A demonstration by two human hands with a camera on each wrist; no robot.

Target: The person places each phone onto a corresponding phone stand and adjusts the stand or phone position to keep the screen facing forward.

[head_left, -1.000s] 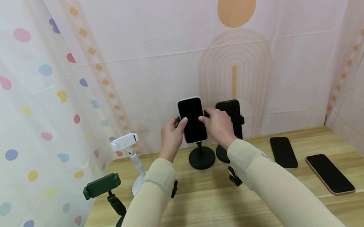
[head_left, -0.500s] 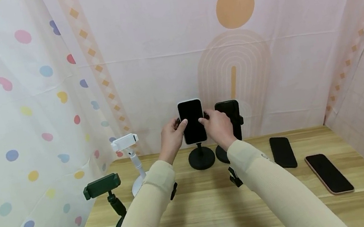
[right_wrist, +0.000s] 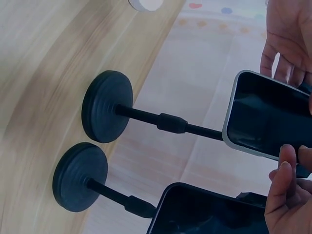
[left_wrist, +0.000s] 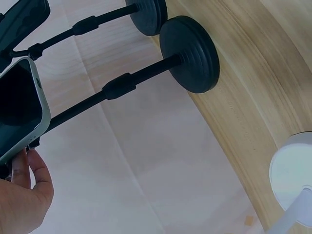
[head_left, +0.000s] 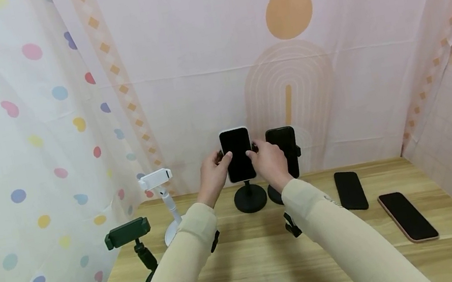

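A white-cased phone (head_left: 238, 154) (left_wrist: 17, 107) (right_wrist: 268, 116) stands upright in a black stand (head_left: 251, 200) (left_wrist: 189, 53) (right_wrist: 106, 113) at the back of the wooden table (head_left: 264, 259). My left hand (head_left: 213, 172) (left_wrist: 22, 197) grips its left edge, thumb on the screen. My right hand (head_left: 268, 161) (right_wrist: 287, 200) grips the right edge, thumb on the glass too. Just right of it, a black phone (head_left: 283, 151) (right_wrist: 209, 212) sits in a second black stand (head_left: 277, 196) (right_wrist: 80, 176).
Left of my arms are a white stand (head_left: 163, 196) (left_wrist: 292, 178) and a dark green stand (head_left: 132, 241), both without phones. Two dark phones (head_left: 349, 190) (head_left: 407, 216) lie flat on the right. Patterned fabric walls close the table on three sides.
The view has tilted slightly; the phone and both hands sit a little lower and left in the frame. Both hands keep their hold on the white-cased phone.
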